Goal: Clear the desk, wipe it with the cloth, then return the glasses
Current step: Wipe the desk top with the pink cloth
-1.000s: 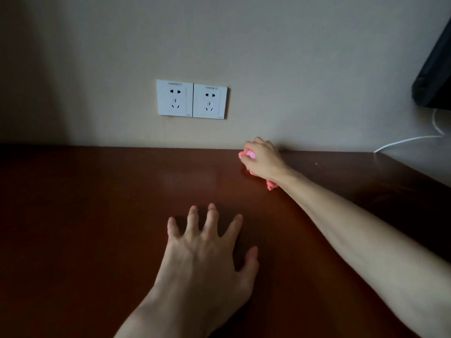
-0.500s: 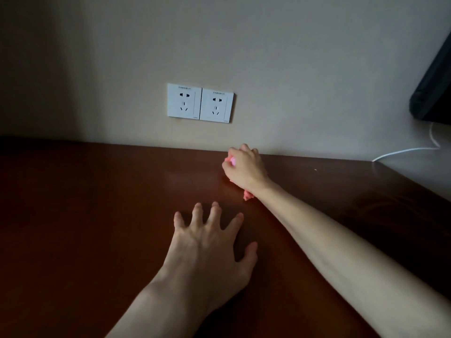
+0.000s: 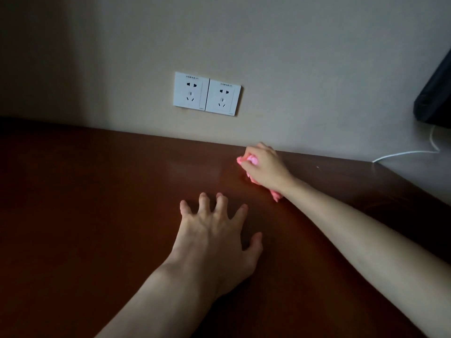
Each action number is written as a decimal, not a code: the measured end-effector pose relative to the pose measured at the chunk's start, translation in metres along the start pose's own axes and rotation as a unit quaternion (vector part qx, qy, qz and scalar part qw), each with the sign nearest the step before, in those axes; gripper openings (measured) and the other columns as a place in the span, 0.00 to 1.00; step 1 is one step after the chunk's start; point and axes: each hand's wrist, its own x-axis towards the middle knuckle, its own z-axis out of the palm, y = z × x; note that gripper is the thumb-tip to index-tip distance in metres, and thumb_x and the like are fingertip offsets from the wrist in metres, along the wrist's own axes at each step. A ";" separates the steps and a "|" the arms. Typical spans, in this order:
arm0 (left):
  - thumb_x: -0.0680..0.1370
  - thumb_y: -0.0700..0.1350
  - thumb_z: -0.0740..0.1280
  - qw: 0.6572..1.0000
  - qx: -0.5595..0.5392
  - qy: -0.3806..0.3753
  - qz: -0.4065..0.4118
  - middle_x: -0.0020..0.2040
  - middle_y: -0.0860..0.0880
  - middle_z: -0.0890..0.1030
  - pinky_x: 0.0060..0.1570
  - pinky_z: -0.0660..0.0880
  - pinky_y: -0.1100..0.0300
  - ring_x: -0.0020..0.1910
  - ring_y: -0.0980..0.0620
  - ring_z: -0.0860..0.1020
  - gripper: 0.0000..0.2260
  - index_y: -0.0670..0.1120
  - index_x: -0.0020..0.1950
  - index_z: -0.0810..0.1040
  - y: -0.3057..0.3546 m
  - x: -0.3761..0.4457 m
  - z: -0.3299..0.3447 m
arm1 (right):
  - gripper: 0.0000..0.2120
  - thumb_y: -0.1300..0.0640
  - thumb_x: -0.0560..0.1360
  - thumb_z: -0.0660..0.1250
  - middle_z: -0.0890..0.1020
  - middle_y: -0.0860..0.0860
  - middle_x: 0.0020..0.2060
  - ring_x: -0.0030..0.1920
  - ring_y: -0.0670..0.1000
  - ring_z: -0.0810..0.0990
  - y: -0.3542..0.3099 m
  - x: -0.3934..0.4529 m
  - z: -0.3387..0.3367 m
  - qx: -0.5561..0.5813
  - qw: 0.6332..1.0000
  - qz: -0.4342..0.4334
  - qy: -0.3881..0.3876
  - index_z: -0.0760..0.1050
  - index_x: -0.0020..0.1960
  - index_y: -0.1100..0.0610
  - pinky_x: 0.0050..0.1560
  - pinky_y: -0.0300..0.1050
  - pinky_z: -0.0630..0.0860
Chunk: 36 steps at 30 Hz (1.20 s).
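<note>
Step in hand, by judgement: wiping, the second of three. Desk [image 3: 97,215] dark brown, butted against a pale wall; no loose items visible on the part in view, so clearing appears done. Double socket [image 3: 207,93] on the wall, taken here as the landmark. Right hand [image 3: 264,167] below and to the right of the socket, at the back edge of the desk where it meets the wall, fingers curled round a bunched pink cloth [image 3: 251,160]. Cloth pressed against the desk surface, one end showing past the fingers toward the socket side, another end trailing out under the wrist. Left hand [image 3: 217,235] directly below the socket and nearer the camera, palm down on the desk, fingers spread wide, holding nothing, apparently bracing the body. Glasses not in view; position cannot be told. Dark object, probably a screen [image 3: 436,89], far right of the socket, with a white cable [image 3: 402,153] running along the wall beneath it to the desk. Next move, as a judgement: draw the cloth across the surface below and left of the socket, with firm downward pressure and overlapping passes. Lift or shift the left hand to expose the patch beneath it. Near the cable, slow the stroke to avoid snagging. Return of the glasses not yet due.
</note>
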 end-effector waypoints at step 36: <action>0.78 0.72 0.41 0.999 0.013 -0.037 0.001 0.82 0.46 0.50 0.75 0.56 0.37 0.80 0.41 0.51 0.32 0.63 0.81 0.45 -0.002 -0.003 -0.006 | 0.10 0.50 0.79 0.62 0.76 0.57 0.55 0.61 0.63 0.74 0.032 -0.051 -0.036 -0.107 0.974 0.194 0.054 0.79 0.51 0.53 0.54 0.51 0.73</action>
